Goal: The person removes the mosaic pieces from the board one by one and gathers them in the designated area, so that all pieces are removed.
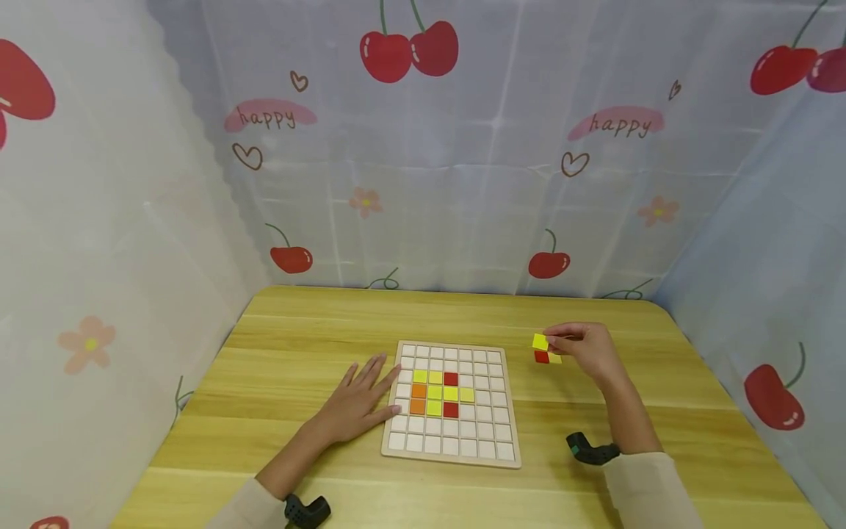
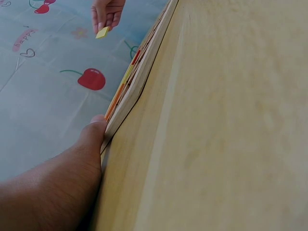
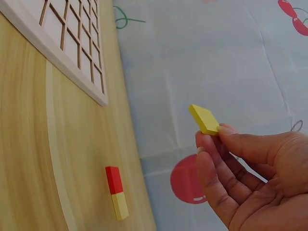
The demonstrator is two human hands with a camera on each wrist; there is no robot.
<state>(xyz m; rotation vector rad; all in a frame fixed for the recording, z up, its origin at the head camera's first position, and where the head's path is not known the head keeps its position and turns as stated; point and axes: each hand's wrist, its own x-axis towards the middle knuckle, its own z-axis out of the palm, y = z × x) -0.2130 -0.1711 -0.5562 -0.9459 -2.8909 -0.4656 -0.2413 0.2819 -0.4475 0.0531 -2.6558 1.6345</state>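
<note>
A wooden grid board lies on the table with several yellow tiles, two orange tiles and two red tiles in its cells. Spread fingers of my left hand rest at the board's left edge; the left wrist view has the thumb against its side. To the right of the board, my right hand pinches a square yellow tile between thumb and fingers, above the table. Below it, a loose red tile and a loose yellow tile lie touching on the wood.
The wooden table runs back to a curtain printed with cherries, and curtains hang at both sides too. Each wrist carries a black device, one near the left sleeve and one near the right.
</note>
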